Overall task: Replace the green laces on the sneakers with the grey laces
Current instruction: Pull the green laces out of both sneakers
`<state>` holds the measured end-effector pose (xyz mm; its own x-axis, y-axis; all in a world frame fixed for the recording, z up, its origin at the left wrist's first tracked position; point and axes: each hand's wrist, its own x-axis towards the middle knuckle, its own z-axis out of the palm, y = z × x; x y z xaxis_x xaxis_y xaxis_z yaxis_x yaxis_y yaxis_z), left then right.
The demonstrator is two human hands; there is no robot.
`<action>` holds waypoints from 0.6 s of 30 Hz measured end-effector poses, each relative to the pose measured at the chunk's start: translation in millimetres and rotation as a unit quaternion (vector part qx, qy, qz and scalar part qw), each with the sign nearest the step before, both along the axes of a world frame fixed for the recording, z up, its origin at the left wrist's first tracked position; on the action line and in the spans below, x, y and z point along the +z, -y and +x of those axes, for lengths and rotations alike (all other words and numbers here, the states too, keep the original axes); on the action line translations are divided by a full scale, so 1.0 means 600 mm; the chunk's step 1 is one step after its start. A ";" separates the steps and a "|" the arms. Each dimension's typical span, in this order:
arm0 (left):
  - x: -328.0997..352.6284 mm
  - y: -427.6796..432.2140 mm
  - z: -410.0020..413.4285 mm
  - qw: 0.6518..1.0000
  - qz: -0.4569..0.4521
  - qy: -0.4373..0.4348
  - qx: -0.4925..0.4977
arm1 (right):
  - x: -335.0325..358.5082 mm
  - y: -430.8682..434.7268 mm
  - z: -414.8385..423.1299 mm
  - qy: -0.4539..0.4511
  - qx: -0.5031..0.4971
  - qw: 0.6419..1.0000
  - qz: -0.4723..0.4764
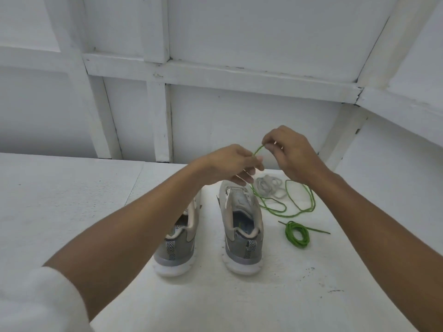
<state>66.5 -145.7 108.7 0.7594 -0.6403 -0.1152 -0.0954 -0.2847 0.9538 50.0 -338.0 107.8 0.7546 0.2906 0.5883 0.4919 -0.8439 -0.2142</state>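
Observation:
Two grey sneakers stand heel toward me on the white table: the left sneaker (176, 250), partly behind my left forearm, and the right sneaker (242, 231). Neither shows laces in its eyelets. Above the right sneaker's toe, my left hand (230, 164) and my right hand (290, 152) both pinch one loose green lace (297, 212), which trails down in loops onto the table at the right. A second green lace (296, 234) lies coiled beside the right sneaker. The grey laces (268, 186) lie in a heap behind the right sneaker.
The white table (72, 200) ends at a white panelled wall (215, 111) close behind the shoes. A white shelf or ledge (407, 111) runs along the right side.

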 end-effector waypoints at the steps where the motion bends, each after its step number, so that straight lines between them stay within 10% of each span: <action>1: 0.007 -0.008 -0.009 0.999 -0.036 -0.001 0.006 | 0.003 -0.004 -0.006 0.004 -0.001 1.000 0.009; 8: 0.096 -0.025 -0.030 0.933 -0.347 -0.003 0.097 | 0.011 -0.078 -0.074 -0.111 0.017 0.993 0.046; 13: 0.084 -0.069 0.011 0.921 0.056 0.378 0.076 | 0.060 -0.090 -0.116 -0.116 0.066 0.991 0.023; 15: 0.082 -0.085 -0.008 0.960 0.086 0.258 -0.062 | 0.092 -0.071 -0.113 -0.063 0.035 0.991 0.112; 18: 0.090 -0.088 -0.050 0.978 -0.097 0.028 -0.180 | 0.106 -0.056 -0.100 -0.004 -0.004 0.990 0.139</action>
